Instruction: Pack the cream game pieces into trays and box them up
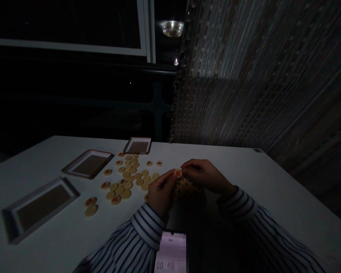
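Observation:
A round xiangqi piece (178, 173) with a red character is held up on its edge, its face toward me. My left hand (161, 192) pinches it from the left between thumb and fingers. From the right, my right hand (208, 175) has curled fingers meeting the piece's edge. Just below both hands is a dark yellowish patterned mass (187, 189), partly covered by them; its kind is too dim to make out. Left of my left hand, several pieces (127, 185) lie scattered, many blank side up, some showing red or black characters.
Box parts with raised rims lie on the white table (258, 182): one tray (139, 152) at the back, another tray (89, 176) at left, and a lid-like frame (71, 185) nearest me. A lit phone (170, 252) sits below my hands. A string curtain (244, 76) hangs behind.

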Motion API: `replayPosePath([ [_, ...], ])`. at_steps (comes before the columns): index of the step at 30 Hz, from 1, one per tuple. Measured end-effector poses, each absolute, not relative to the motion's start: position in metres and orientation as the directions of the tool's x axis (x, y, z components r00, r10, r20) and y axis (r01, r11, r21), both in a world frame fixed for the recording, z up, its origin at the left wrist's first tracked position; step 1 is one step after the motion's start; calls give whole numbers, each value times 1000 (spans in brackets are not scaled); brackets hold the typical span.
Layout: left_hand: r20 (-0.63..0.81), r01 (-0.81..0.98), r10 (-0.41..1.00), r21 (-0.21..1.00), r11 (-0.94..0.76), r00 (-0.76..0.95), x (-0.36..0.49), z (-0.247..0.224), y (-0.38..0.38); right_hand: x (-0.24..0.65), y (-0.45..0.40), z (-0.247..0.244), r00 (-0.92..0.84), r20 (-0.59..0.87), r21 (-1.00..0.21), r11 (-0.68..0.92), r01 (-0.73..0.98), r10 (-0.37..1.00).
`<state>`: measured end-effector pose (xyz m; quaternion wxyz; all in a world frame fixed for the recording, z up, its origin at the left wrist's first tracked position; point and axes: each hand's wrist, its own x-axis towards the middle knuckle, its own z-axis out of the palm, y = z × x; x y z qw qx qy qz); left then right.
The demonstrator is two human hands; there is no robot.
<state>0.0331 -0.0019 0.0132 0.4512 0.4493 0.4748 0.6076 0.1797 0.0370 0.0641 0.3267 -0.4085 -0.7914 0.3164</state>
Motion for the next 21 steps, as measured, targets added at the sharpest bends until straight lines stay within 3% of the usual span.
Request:
replayPosePath([
  [21,171,-65,974,981,-182,-149,33,7,-2,179,35,65,-478,231,-774,457,438,848],
])
